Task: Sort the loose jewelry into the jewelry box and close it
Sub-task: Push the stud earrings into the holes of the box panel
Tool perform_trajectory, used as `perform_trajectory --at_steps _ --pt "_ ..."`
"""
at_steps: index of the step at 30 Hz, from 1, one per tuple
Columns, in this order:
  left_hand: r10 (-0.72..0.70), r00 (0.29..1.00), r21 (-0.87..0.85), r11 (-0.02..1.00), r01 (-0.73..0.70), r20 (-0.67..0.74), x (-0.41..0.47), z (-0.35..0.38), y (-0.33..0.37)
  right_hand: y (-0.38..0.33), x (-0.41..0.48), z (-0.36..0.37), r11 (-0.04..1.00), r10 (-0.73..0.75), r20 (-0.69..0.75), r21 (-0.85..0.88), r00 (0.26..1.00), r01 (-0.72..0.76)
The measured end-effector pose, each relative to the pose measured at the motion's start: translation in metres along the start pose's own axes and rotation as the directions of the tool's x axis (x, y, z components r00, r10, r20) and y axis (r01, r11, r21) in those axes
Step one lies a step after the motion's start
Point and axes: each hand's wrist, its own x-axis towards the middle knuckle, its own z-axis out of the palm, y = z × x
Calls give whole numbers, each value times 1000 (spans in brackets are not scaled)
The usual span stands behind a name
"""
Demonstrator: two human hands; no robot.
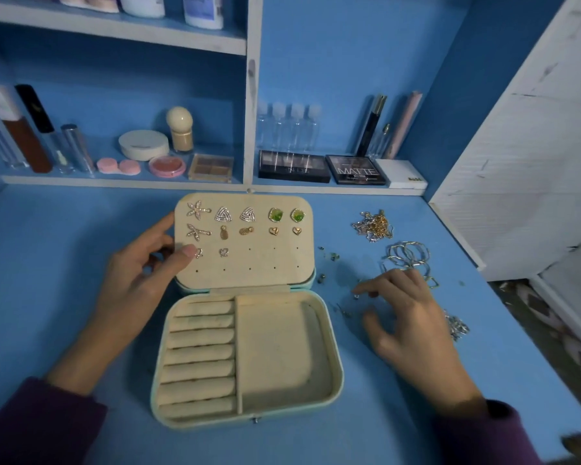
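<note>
The mint jewelry box (336, 374) lies open on the blue table, its beige lid panel (265, 263) upright and studded with several earrings. My left hand (138, 273) holds the lid's left edge, thumb pressed beside a small earring (199, 252). My right hand (413, 320) hovers over the table right of the box, fingers spread and curved, fingertips touching small loose pieces (356, 296). Right of the box lie a chain heap (373, 226), thin bangles (408, 255), small earrings (331, 255) and a silver piece (457, 327). The ring rolls and the square compartment hold nothing.
Shelves behind hold cosmetics: eyeshadow palettes (294, 166), a round compact (143, 145), bottles (289, 125) and tubes. A white panel (524, 162) stands at the right, where the table edge (551, 380) drops to a patterned floor.
</note>
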Motion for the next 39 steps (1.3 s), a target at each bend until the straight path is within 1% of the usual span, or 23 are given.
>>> perform_trajectory --at_steps 2,5,11,18,24,30,33,35,36,38,39 --pt "-3 1000 -5 1000 3 3 1 -1 -2 4 0 2 998 48 -55 -33 997 -50" --pt "12 1000 -12 1000 -12 8 1 -1 -4 8 0 5 993 98 -85 -57 992 -103" --pt "26 999 -28 999 -26 21 2 -1 -6 9 -2 6 993 109 -93 -36 990 -113" --pt "17 1000 -10 1000 -16 21 2 -1 -4 4 -6 1 995 65 -39 -69 997 -67" --pt "12 1000 -1 1000 -12 14 1 -3 -4 3 -8 0 988 73 24 -142 997 -68" --pt "5 1000 4 1000 -5 14 0 -1 -3 2 -9 -1 988 79 45 -134 996 -72" --pt "3 1000 5 1000 -4 16 1 -2 -4 3 -8 0 990 58 48 -134 997 -51" --pt "6 1000 5 1000 -6 16 1 -2 -4 3 -7 0 995 32 42 -100 999 -28" --pt "7 1000 1 1000 -7 15 1 -2 -4 3 -6 0 998 29 29 -51 999 -28" --pt "10 1000 -9 1000 -10 13 2 -2 -3 -1 -6 -3 989 75 -5 124 997 -74" --pt "12 1000 -14 1000 -11 13 2 -2 -3 -5 -6 -5 964 118 -10 242 993 -112"
